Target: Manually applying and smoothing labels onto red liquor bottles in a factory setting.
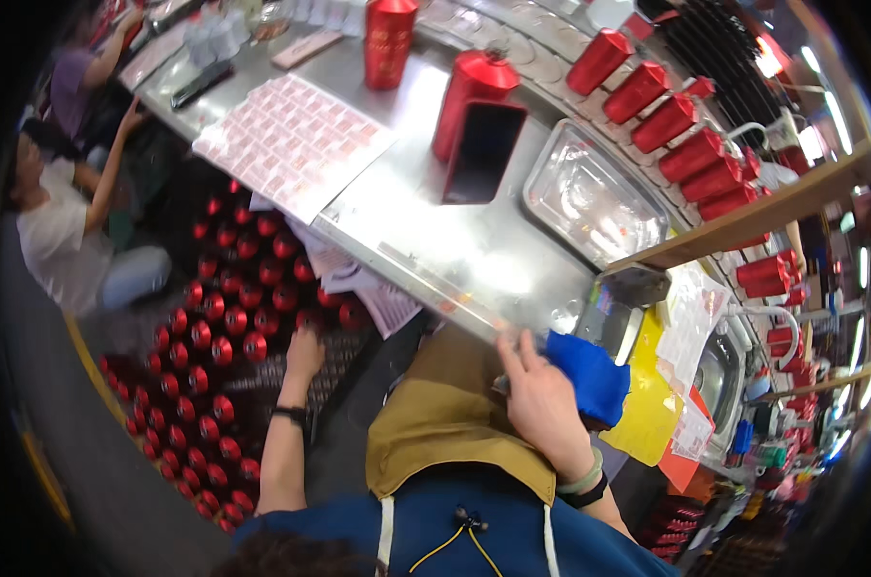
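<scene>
My left hand [305,355] reaches down beside the table, at the near edge of many red, round-topped containers [254,346] standing in rows. It touches or nearly touches one red container; its fingers point away and are mostly hidden, so the grip does not show. By the table's near edge is my right hand [541,396], palm down, two fingers stretched forward and apart, with nothing visible in it. A blue cloth [591,376] lies just right of that hand. A dark-screened phone [485,152] leans upright against a red bottle [474,85] on the metal table [407,209].
A sheet of printed labels [291,139] covers the table's left part. A clear plastic tray [597,189] sits by a conveyor [548,65] carrying red bottles [664,121]. A wooden bar [743,216] juts in at right, above a yellow sheet [642,399]. Another person [70,226] crouches at left.
</scene>
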`<state>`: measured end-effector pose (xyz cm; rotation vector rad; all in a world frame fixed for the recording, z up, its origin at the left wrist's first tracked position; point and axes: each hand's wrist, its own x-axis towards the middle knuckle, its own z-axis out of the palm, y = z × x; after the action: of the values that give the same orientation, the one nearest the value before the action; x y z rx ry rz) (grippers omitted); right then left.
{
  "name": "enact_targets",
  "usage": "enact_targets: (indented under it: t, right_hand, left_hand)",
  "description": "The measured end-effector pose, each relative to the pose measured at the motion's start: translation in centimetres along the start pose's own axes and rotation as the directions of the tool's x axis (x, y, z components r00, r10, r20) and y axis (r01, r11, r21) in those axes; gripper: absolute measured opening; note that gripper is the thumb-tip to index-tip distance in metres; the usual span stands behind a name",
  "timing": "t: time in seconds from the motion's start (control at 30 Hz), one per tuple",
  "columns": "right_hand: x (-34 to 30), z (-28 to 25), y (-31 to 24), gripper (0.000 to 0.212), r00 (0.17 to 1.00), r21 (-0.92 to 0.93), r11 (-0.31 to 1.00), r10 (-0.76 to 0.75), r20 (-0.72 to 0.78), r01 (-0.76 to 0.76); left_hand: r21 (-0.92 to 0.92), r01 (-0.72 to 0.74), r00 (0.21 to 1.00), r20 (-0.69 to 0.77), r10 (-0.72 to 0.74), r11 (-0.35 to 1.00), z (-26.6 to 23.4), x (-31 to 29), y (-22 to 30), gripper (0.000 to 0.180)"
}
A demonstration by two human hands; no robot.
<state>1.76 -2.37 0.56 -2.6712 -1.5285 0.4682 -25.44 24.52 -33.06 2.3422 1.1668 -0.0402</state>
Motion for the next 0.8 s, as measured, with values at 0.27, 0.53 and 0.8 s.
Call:
enact_targets:
  t: [0.27, 0.53, 0.8]
  right_hand:
    - [-4.6, -5.9, 3.7, 0.043, 0.949, 0.595, 0.746, -0.297, -0.106, 0.3]
    - [-10.0, -7.8, 13.1, 0.034, 0.985, 0.686, 0.727, 0.095, -0.144, 0.03]
    - [-8.4, -16.8, 30.8, 0.064, 0.805, 0.319, 0.948, 0.196, -0.56, -0.008]
  left_hand:
    - [-0.603, -0.347, 0.714, 0.326, 0.619, 0.718, -28.4, -3.6, 26.8, 0.047]
    - [-0.423, -0.816, 0.529, -0.276, 0.802, 0.393, -25.8, 14.5, 57.6, 0.075]
    - [-0.168, -0.815, 0.565, -0.443, 0.696, 0.554, -17.6, 35.0, 74.3, 0.089]
